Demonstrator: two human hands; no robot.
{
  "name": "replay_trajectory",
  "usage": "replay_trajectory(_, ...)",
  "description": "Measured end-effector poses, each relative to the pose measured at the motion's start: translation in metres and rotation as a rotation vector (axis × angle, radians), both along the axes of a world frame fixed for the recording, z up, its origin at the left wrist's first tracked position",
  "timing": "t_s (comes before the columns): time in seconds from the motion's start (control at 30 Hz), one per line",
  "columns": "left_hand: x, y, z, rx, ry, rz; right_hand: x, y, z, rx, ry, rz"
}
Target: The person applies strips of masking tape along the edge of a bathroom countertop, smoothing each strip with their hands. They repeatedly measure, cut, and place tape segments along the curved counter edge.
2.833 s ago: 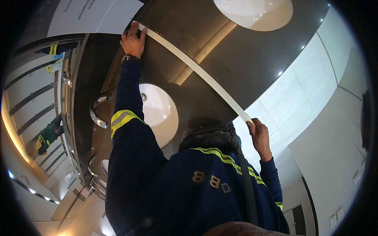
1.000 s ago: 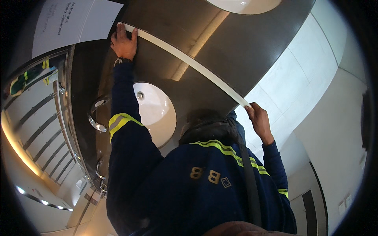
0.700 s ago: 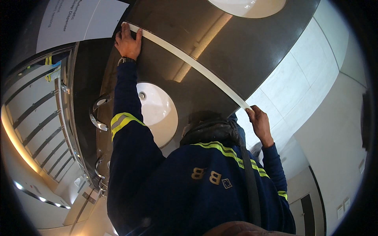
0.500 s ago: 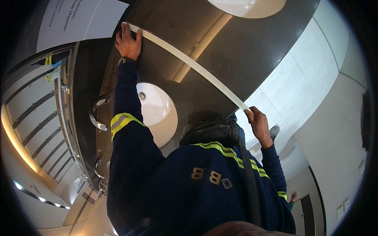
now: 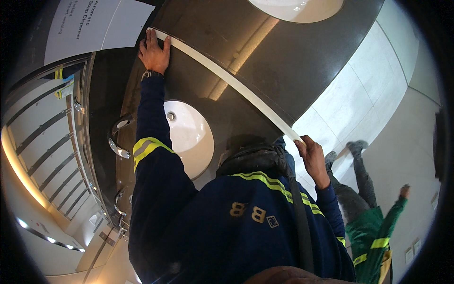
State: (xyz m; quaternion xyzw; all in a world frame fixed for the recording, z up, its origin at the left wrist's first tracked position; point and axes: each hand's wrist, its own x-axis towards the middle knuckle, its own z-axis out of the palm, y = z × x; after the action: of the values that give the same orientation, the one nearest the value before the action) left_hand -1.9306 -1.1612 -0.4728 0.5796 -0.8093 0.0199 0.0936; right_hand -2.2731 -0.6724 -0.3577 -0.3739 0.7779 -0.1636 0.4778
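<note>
A long off-white strip of what looks like tape runs diagonally over the dark countertop, next to a thin straight seam line. My left hand lies flat at the strip's far end near the wall, fingers stretched out and pressing it down. Beyond the counter's front edge, my right hand pinches the strip's near end between thumb and fingers. That end hangs just past the edge, over the floor. How much tape is inside the right hand is hidden.
A white basin sits beside my left forearm, with a chrome faucet behind it. Another basin lies farther along the counter. A mirror lines the left. Close on my right, a person in green stands on the tiled floor.
My right hand has shifted slightly outward and toward me with the strip's end. My left hand stays put. The person in green has come into fuller view at the right.
</note>
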Motion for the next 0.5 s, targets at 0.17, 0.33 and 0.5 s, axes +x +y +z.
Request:
replay_trajectory(0.17,-0.003,0.002,0.002,0.005,-0.002,0.007,-0.004,0.000,-0.016,-0.007,0.013,-0.018)
replay_trajectory(0.33,0.003,0.006,-0.004,-0.110,0.074,-0.080,-0.006,0.000,-0.028,-0.033,0.012,-0.022)
replay_trajectory(0.5,-0.010,0.046,-0.001,-0.117,0.235,-0.342,-0.001,0.004,-0.028,-0.048,-0.002,-0.037)
